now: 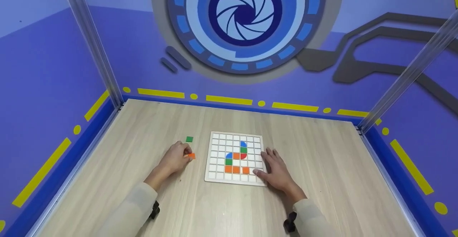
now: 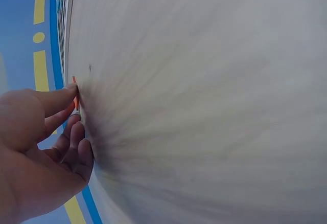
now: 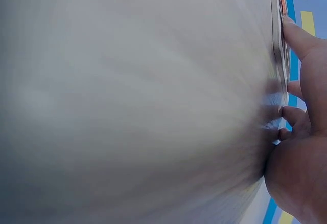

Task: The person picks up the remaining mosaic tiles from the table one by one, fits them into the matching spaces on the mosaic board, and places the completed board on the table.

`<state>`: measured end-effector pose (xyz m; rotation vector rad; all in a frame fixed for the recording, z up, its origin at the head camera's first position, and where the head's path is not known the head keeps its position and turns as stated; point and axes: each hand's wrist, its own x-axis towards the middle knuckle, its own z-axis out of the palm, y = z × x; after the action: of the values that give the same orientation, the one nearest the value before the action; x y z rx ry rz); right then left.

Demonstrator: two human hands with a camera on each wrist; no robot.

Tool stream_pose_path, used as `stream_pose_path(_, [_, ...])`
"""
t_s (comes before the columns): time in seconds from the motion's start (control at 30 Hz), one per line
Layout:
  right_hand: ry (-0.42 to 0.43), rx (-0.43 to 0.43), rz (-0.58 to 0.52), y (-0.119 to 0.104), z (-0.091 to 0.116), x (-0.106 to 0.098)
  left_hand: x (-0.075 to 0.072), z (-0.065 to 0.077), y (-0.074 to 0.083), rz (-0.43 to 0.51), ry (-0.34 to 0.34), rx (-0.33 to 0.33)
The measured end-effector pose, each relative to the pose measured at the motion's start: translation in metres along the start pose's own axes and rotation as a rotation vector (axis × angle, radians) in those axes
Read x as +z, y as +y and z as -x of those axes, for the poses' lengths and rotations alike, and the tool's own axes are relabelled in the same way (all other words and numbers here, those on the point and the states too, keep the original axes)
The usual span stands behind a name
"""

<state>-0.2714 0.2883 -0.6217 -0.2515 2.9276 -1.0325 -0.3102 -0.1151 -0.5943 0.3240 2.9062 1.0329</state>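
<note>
In the head view my left hand [image 1: 176, 157] pinches an orange square tile [image 1: 192, 156] between thumb and forefinger, left of the board. The left wrist view shows the same tile [image 2: 76, 101] low at the tabletop, partly covered by the fingers. A square board [image 1: 220, 153] with a grid of white cells lies before me. My right hand [image 1: 277, 172] rests along its right edge, fingers extended and thumb over the lower right cells. On the grid, blue, green, red and orange tiles form a winding shape; one orange tile [image 1: 245, 170] lies slightly apart from its row.
A loose green square tile [image 1: 189, 139] lies on the wooden table [image 1: 304, 137], beyond my left hand. Blue-purple panels [image 1: 139, 51] with yellow markings enclose the back and sides, with metal posts [image 1: 94, 44] at the corners.
</note>
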Motion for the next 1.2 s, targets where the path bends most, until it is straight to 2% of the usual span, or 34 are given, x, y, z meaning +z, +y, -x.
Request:
stream_pose_path(0.2, [-0.011, 0.028, 0.009, -0.001, -0.001, 0.0, 0.001, -0.002, 0.0, 0.062, 0.011, 0.005])
stream_pose_path(0.3, [-0.007, 0.033, 0.012, 0.0, -0.002, 0.0, 0.004, -0.009, 0.004, 0.092, 0.036, 0.028])
stream_pose_path(0.4, [-0.003, 0.028, 0.012, 0.001, -0.002, -0.001, 0.009, -0.019, 0.014, 0.118, 0.077, 0.051])
stream_pose_path(0.5, [-0.004, 0.026, 0.013, 0.001, -0.001, -0.001, 0.016, -0.03, 0.031, 0.15, 0.105, 0.065])
stream_pose_path(0.67, [-0.005, 0.023, 0.011, -0.001, 0.0, 0.0, 0.031, -0.053, 0.064, 0.192, 0.087, 0.072])
stream_pose_path(0.8, [-0.006, 0.017, 0.009, -0.002, 0.001, 0.001, 0.047, -0.073, 0.082, 0.207, 0.067, 0.066])
stream_pose_path(0.97, [-0.003, 0.016, 0.007, -0.002, 0.0, 0.001, 0.064, -0.09, 0.094, 0.233, 0.056, 0.06])
stream_pose_path(1.2, [0.002, 0.019, 0.014, 0.001, -0.001, 0.0, 0.082, -0.099, 0.106, 0.269, 0.011, 0.011])
